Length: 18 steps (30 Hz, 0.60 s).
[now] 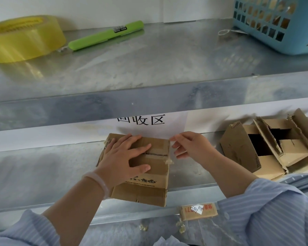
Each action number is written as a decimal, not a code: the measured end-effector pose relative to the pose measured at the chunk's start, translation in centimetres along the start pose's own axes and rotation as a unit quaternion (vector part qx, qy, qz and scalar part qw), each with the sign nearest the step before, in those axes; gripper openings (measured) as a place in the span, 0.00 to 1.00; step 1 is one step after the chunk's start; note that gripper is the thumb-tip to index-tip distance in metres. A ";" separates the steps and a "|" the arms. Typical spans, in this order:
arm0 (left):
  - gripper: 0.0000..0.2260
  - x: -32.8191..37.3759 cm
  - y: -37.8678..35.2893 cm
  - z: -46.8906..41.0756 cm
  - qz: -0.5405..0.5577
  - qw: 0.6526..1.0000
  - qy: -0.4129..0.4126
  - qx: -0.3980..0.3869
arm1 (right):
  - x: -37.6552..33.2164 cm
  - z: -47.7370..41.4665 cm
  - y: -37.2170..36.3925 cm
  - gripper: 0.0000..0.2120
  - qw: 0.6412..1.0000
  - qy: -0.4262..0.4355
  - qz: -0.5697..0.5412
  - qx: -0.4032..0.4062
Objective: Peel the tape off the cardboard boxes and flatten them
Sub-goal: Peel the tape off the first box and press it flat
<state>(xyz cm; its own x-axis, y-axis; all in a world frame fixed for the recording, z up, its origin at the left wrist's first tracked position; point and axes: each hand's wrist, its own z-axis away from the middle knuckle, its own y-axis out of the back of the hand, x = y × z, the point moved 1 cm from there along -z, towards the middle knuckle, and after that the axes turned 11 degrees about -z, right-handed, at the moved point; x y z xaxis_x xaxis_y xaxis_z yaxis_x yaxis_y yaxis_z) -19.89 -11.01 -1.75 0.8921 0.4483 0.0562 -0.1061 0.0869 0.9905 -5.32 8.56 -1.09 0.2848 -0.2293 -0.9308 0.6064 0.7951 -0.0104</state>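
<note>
Cardboard box (149, 176), one, at 6 o'clock on the steel shelf (43, 171). Left hand (121, 157) lies spread flat on it; right hand (192, 148) pinches its clear tape (168, 161). Opened boxes (238, 151) at 3; one tape roll (25, 38), one cutter (105, 35) at 11.

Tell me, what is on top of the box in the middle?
The left hand presses flat on the box, beside a strip of tape along its middle seam. What lies under the palm is hidden.

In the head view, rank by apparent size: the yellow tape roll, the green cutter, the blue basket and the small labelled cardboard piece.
Blue basket and yellow tape roll: about alike; the basket is cut off by the frame, so not ranked.
Green cutter: long but thin.
Labelled cardboard piece: smallest, though nearer the camera.
</note>
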 end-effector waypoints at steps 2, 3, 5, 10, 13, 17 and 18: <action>0.28 -0.1 0.2 0.1 0.000 1.000 -0.018 -0.003 | 0.7 -0.9 -0.2 0.11 0.999 -0.019 0.025 0.004; 0.27 -0.1 0.3 0.1 0.004 1.000 -0.026 -0.004 | 1.3 -1.2 -0.5 0.12 0.999 -0.039 0.035 -0.009; 0.26 -0.2 0.4 0.1 0.012 0.999 -0.034 -0.004 | 2.4 -1.8 -1.1 0.13 0.995 -0.098 0.009 -0.016; 0.23 -0.5 0.2 0.1 0.017 0.999 -0.040 -0.002 | 3.0 -2.4 -0.3 0.08 0.986 -0.118 -0.118 -0.001; 0.25 -0.5 0.3 0.1 0.018 0.999 -0.035 -0.004 | 2.8 -2.5 0.3 0.05 0.994 -0.094 -0.059 -0.025; 0.32 0.2 0.4 -0.2 0.025 1.000 -0.003 0.010 | 2.4 -2.4 0.2 0.07 0.990 -0.010 0.138 -0.015; 0.33 0.4 0.4 -0.3 0.022 1.000 0.005 0.013 | 2.3 -2.3 0.2 0.08 0.986 0.003 0.167 -0.007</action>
<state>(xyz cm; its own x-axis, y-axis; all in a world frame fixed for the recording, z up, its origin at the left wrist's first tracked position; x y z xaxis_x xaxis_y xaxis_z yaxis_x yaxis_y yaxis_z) -19.70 -10.50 -1.33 0.8827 0.4596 0.0978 -0.1332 0.0451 0.9901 -6.28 9.49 -4.06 0.4616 0.0506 -0.8856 0.4689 0.8336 0.2920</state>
